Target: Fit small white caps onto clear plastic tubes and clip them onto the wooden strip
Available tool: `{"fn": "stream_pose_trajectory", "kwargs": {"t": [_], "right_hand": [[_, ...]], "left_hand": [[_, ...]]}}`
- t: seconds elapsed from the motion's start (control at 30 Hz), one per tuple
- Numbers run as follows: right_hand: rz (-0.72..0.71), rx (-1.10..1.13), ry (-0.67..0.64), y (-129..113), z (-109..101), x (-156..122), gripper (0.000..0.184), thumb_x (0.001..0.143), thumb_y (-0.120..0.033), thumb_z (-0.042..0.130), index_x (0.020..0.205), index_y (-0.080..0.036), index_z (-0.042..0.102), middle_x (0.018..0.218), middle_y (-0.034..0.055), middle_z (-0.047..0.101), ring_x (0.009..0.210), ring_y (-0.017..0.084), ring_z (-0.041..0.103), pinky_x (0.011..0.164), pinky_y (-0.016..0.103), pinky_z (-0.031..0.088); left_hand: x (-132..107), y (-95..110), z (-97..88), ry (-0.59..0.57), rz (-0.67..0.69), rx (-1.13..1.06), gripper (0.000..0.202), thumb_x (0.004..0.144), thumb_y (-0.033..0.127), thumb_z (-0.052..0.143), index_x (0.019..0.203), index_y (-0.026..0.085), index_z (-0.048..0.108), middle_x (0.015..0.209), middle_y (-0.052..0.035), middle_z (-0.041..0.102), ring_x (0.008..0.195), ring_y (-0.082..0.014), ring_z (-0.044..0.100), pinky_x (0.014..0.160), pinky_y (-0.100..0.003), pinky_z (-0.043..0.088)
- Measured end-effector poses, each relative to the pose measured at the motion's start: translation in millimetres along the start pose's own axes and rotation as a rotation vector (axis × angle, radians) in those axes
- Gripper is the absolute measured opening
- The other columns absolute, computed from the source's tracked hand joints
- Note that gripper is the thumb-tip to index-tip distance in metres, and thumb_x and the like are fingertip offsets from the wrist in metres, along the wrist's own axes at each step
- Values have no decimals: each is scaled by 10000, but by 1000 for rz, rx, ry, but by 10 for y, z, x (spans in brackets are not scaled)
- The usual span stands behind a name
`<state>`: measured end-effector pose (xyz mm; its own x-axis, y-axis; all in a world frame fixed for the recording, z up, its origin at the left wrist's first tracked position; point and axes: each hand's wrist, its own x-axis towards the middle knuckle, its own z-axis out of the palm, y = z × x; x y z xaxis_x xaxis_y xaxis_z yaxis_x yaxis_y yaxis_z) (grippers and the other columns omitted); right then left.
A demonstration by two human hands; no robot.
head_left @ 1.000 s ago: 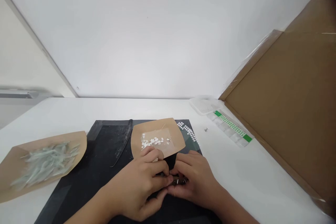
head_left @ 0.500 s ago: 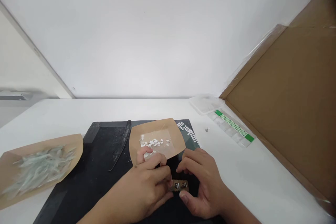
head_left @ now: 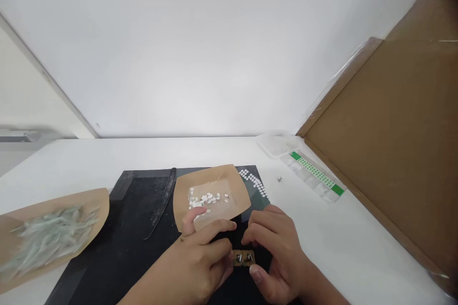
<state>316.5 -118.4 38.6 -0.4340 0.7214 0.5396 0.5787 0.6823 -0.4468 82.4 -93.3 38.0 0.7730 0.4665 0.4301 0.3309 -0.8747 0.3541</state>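
My left hand [head_left: 200,257] has its fingers drawn narrow around the nine o'clock end of a small brown piece [head_left: 244,258]; they hide that end, so I judge it a pinch, probably to steady something so slight on the smooth black mat [head_left: 121,228]. My right hand [head_left: 281,245] sits at three o'clock of the piece, fingers and thumb spread wide and seemingly holding nothing, which leaves its two dark, shiny parts [head_left: 238,258] in plain sight. From the piece, the paper tray [head_left: 181,195] with loose white bits [head_left: 205,198] lies toward eleven o'clock, close enough, I reckon, for a short reach; white dots [head_left: 257,183] run along the mat's corner near twelve, perhaps laid out so each can be picked singly. Toward ten rests a long, dark curved tool [head_left: 162,205], apart from my fingers. The tray of pale green strips [head_left: 46,233] is off at nine, well clear of my elbows, while tiny metal bits [head_left: 279,179] lie at one o'clock on the white counter [head_left: 307,228].
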Motion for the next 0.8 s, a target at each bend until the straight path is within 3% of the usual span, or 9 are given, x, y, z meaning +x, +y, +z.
{"fn": "stream_pose_trajectory", "kwargs": {"t": [0.2, 0.4, 0.53, 0.67, 0.73, 0.8], "right_hand": [[-74, -12, 35, 71, -58, -9, 203, 889, -418, 532, 836, -224, 560, 676, -18, 493, 585, 162, 450, 637, 344, 225], [3, 18, 46, 122, -159, -1, 147, 894, -353, 515, 854, -230, 584, 661, -21, 498, 592, 167, 467, 649, 351, 284], [76, 0, 74, 138, -167, 1, 164, 944, -304, 514, 819, -225, 585, 662, -14, 515, 608, 166, 471, 650, 346, 324], [243, -10, 163, 180, -130, 40, 219, 1032, -244, 484, 876, -218, 636, 805, 29, 606, 749, 185, 572, 696, 337, 421], [303, 1, 226, 225, -109, 66, 237, 1060, -259, 476, 963, -219, 688, 913, 53, 653, 851, 196, 620, 760, 339, 473], [337, 2, 245, 268, -93, 84, 232, 1065, -290, 510, 1013, -233, 729, 967, 57, 684, 898, 200, 644, 801, 341, 500]], "left_hand": [[-18, -27, 16, 40, 91, 96, 116, 1028, 211, 635, 917, 189, 661, 828, 25, 727, 1339, -232, 590, 1293, -533, 240], [-8, -54, 48, 94, 134, 166, 142, 1009, 186, 651, 868, 181, 633, 835, 18, 709, 1195, -238, 648, 1234, -547, 304], [-18, -73, 17, 70, 152, 153, 64, 982, 257, 695, 964, 202, 667, 901, -1, 729, 1171, -257, 638, 1197, -525, 318], [-25, -77, -87, 92, 136, 90, 414, 930, 473, 730, 1220, 186, 660, 1050, -58, 755, 1160, -290, 622, 1174, -506, 298], [-21, -90, -147, 134, 106, 89, 365, 953, 414, 705, 1234, 185, 663, 1067, -62, 761, 1137, -291, 623, 1140, -504, 290], [-13, -126, -192, 202, 67, 106, 172, 984, 283, 667, 1135, 204, 696, 1004, -42, 769, 1096, -274, 627, 1085, -484, 295]]}}
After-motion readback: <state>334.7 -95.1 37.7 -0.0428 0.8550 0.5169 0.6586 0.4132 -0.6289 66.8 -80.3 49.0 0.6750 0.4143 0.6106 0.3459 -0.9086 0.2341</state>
